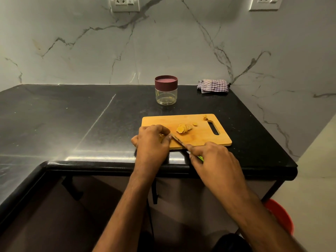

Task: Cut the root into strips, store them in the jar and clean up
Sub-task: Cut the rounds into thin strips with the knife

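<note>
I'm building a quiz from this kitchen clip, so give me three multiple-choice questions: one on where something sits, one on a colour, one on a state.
1. Where is the cloth?
A. on the board
B. at the back of the counter, right of the jar
C. under the jar

2. What colour is the jar's lid?
A. maroon
B. green
C. white

3. What state is the jar in?
A. open and full
B. tipped over
C. lidded, upright, apparently empty

Answers:
1 B, the cloth lies by the wall to the jar's right.
2 A, the lid is dark red.
3 C, the lid is on and no slices show through the clear wall.
</note>
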A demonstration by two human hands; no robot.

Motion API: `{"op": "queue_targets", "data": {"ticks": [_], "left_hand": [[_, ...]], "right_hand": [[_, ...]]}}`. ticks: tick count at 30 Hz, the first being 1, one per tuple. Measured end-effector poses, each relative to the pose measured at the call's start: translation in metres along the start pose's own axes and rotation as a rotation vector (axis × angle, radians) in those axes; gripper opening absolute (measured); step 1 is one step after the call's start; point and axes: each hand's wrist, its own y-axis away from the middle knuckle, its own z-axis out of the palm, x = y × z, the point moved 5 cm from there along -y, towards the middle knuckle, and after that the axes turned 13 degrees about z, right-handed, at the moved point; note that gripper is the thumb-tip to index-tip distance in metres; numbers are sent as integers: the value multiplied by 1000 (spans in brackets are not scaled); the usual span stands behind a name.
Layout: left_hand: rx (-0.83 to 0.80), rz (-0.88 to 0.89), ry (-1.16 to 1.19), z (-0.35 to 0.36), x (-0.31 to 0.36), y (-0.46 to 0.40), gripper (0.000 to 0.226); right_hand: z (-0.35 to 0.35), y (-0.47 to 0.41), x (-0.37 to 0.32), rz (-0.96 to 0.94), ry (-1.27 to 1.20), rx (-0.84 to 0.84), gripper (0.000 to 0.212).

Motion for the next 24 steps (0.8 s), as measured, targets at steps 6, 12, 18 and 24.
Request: {"op": "queue_targets", "data": {"ticks": [6, 12, 18, 24], "left_hand": [[-78, 108, -99, 3, 9, 2, 23], [-144, 112, -179, 7, 8, 0, 32], [-75, 71, -123, 7, 4, 0, 38], [11, 19, 47, 6, -3, 2, 38]], "right_hand": [[2, -6, -2, 7, 16, -56, 35], [0, -2, 1, -14, 15, -63, 36], [-9, 0, 6, 16, -62, -32, 36], [-11, -2, -2, 44, -119, -36, 35]]}}
